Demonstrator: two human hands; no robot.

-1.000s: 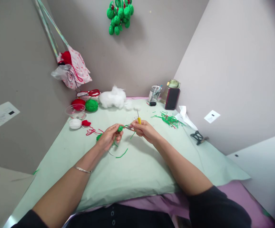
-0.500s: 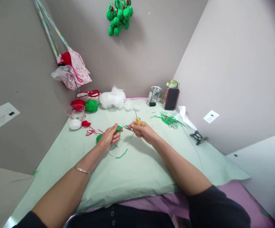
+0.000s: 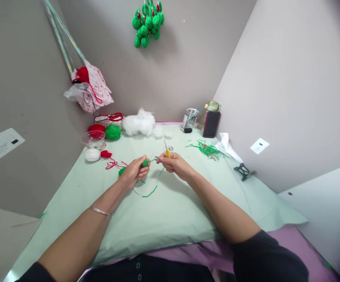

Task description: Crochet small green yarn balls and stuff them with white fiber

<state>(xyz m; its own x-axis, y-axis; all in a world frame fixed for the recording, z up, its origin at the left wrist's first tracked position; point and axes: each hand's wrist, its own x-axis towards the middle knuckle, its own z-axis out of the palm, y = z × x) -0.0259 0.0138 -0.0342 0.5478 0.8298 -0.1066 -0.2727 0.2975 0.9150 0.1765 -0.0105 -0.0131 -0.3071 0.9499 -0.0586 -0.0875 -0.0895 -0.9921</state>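
Note:
My left hand [image 3: 134, 171] is closed around a small green crocheted piece [image 3: 145, 163], pinched between thumb and fingers. A short green yarn end [image 3: 151, 160] runs from it toward my right hand [image 3: 176, 163]. That hand is closed on a yellow-handled crochet hook [image 3: 168, 153], its thin metal shaft pointing up, and also on small metal snips [image 3: 156, 158] whose tips point left at the yarn end. A second green crocheted piece [image 3: 122, 171] lies behind my left hand, partly hidden. Loose green yarn [image 3: 150, 192] lies on the cloth below the hands.
White stuffing [image 3: 140, 122] sits at the back, beside a green yarn ball [image 3: 113, 132], a red yarn ball [image 3: 96, 131] and a clear bowl [image 3: 93, 138]. Yarn scraps [image 3: 208, 149], a phone [image 3: 211, 124] and a black stand [image 3: 244, 171] are right. Green crocheted pieces [image 3: 148, 23] hang above.
Both hands have shifted very slightly left, and the hook tilts a little further left. The snips' tips stay close to the green yarn end.

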